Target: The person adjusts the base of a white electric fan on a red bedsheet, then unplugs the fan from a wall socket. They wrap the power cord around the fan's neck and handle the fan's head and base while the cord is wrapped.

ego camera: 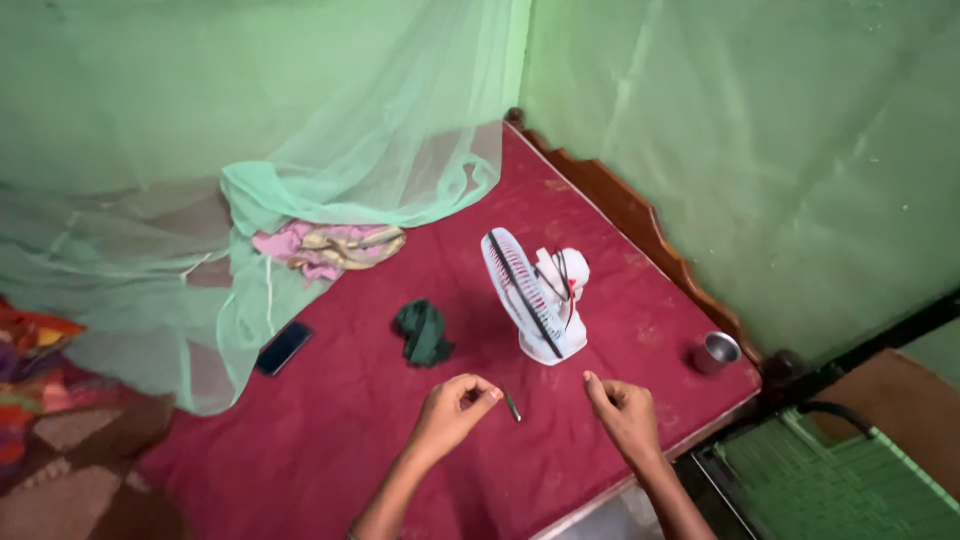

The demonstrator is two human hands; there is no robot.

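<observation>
A small white table fan (535, 295) stands on the maroon bed sheet (350, 430), its grille turned to the left. In front of it a thin dark tool (511, 404) lies on the sheet between my hands. My left hand (452, 408) rests just left of the tool, fingers curled and fingertips pinched together close to the tool's upper end. My right hand (622, 408) hovers right of the tool, below the fan's base, fingers curled in with the thumb raised. Nothing shows inside either hand.
A crumpled dark green cloth (423, 333) lies left of the fan and a dark phone (284, 347) farther left. A steel cup (716, 351) sits by the bed's right corner. Green mosquito netting (300, 180) and a pink cloth (330, 248) are heaped behind. A wooden bed rail (640, 215) runs along the green wall.
</observation>
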